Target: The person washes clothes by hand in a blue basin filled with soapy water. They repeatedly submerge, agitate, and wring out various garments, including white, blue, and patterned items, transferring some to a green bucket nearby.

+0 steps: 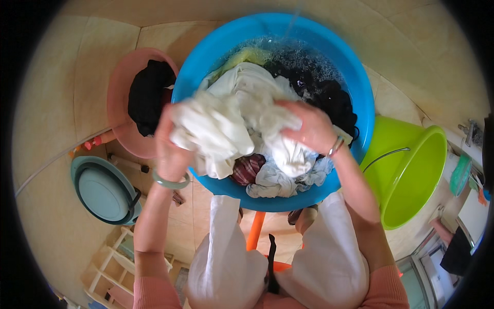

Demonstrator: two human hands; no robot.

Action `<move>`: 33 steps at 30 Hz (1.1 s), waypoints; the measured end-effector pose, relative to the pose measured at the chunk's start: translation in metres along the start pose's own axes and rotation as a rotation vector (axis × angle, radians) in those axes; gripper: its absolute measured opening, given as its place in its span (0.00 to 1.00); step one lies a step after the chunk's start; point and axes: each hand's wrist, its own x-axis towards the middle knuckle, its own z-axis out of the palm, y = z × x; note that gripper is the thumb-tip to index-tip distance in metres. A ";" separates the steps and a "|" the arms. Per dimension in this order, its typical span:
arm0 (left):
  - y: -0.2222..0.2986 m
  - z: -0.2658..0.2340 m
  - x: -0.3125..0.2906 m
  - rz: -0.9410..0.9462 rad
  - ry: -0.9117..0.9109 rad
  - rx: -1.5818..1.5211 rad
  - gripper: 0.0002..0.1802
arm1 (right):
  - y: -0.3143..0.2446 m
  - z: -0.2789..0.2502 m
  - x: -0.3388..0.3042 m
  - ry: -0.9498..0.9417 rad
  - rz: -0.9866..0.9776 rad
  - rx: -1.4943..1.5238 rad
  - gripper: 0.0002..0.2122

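Fingers of the left hand (171, 141) are closed on a bunched white cloth (216, 131), but most of them are hidden behind its folds, and motion makes the edges blurred. The right hand (315, 126) grips white fabric too, with the thumb and fingers bent upon it; its fingertips are too blurred to count. Whether both hands hold one piece or two, I cannot tell.

The cloth is over the left and middle part of a large blue basin (366, 129), and some of it covers the left rim. Under and around it, other laundry lies wet: yellow-green fabric (249, 55) at the far left, black clothes (333, 100) at the far right among suds (265, 45), and a dark plaid piece (248, 169) at the near side, partly covered by the white. A thin stream of water (295, 23) seems to fall at the far edge, where its source is cut off.

Left of the basin stands a pink tub (117, 103) with a black garment (148, 98); the left forearm and the blue rim hide part of it. Nearer on the left is a grey-green basin (82, 170). On the right, a lime bucket (406, 206) leans open, its inside bottom hard to see.
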 end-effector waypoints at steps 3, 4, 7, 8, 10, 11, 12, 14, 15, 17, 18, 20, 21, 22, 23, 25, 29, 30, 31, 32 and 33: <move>0.062 0.013 0.037 -0.011 0.029 -0.045 0.25 | -0.034 0.026 -0.033 -0.005 -0.048 -0.252 0.29; 0.071 0.024 0.044 -0.030 0.044 -0.125 0.25 | -0.044 0.037 -0.042 -0.047 -0.105 -0.264 0.29; 0.062 0.065 0.075 -0.158 -0.090 -0.503 0.25 | -0.067 0.063 -0.063 -0.144 -0.192 -0.391 0.30; 0.050 0.082 0.082 -0.190 -0.074 -0.626 0.26 | -0.072 0.069 -0.067 -0.132 -0.208 -0.384 0.30; 0.010 0.116 0.090 -0.277 0.003 -0.814 0.26 | -0.081 0.069 -0.066 -0.114 -0.209 -0.299 0.28; -0.012 0.131 0.093 -0.342 0.043 -0.888 0.26 | -0.085 0.062 -0.063 -0.103 -0.193 -0.262 0.27; -0.039 0.138 0.094 -0.428 0.017 -0.997 0.26 | -0.085 0.056 -0.061 -0.113 -0.181 -0.175 0.25; -0.083 0.149 0.094 -0.603 -0.040 -1.214 0.26 | -0.071 0.040 -0.057 -0.131 -0.152 -0.003 0.22; -0.087 0.151 0.096 -0.661 -0.037 -1.255 0.26 | -0.060 0.034 -0.055 -0.057 -0.047 0.236 0.18; -0.093 0.150 0.097 -0.777 -0.011 -1.332 0.24 | -0.034 0.018 -0.034 0.324 -0.019 0.226 0.13; -0.104 0.146 0.097 -0.799 0.072 -1.221 0.22 | -0.037 -0.006 -0.018 0.387 -0.072 -0.283 0.14; -0.125 0.155 0.102 -0.778 0.181 -1.121 0.21 | -0.024 -0.019 0.023 0.474 -0.119 -0.367 0.27; -0.135 0.161 0.103 -0.770 0.234 -1.070 0.21 | -0.011 -0.009 0.039 0.439 -0.104 -0.438 0.28; -0.141 0.169 0.105 -0.821 0.335 -0.909 0.20 | 0.006 0.007 0.055 0.407 -0.091 -0.512 0.29; -0.148 0.168 0.105 -0.790 0.306 -0.679 0.19 | 0.017 0.019 0.068 0.371 -0.087 -0.573 0.30; -0.136 0.167 0.103 -0.877 0.270 -0.383 0.16 | 0.026 0.022 0.079 0.234 -0.061 -0.555 0.31; -0.125 0.159 0.097 -0.946 0.323 -0.541 0.15 | 0.037 0.042 0.094 0.089 0.093 -0.688 0.28; -0.125 0.162 0.095 -0.863 0.343 -0.723 0.12 | 0.036 0.044 0.102 0.133 0.076 -0.803 0.23; -0.125 0.161 0.096 -0.843 0.325 -0.765 0.12 | 0.037 0.041 0.112 0.046 0.121 -0.818 0.21; -0.132 0.155 0.094 -0.823 0.318 -0.802 0.12 | 0.027 0.037 0.124 -0.048 0.158 -0.824 0.19; -0.135 0.152 0.095 -0.802 0.301 -0.840 0.12 | 0.023 0.032 0.138 -0.135 0.200 -0.836 0.17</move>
